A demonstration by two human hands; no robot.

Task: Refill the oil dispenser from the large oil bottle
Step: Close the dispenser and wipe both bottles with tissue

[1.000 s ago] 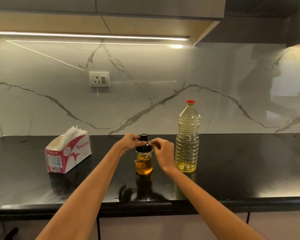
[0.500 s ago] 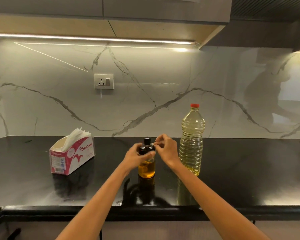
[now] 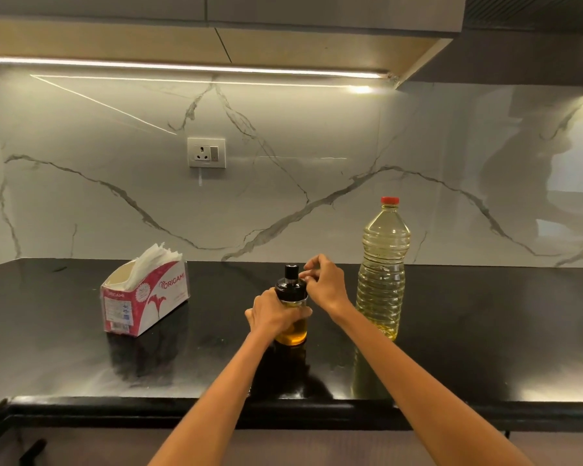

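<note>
Dispenser mid-counter, in left hand.

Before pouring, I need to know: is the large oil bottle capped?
Capped: the red cap sits on the large oil bottle, standing upright, untouched.

I'm looking into a home kitchen: a glossy black tabletop, marble backsplash with a wall socket, overhead cabinets with strip lighting.

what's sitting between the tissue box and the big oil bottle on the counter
In the head view, the small glass oil dispenser with a black cap stands between the pink-and-white tissue box and the tall clear red-capped oil bottle, left hand gripping it.
</note>
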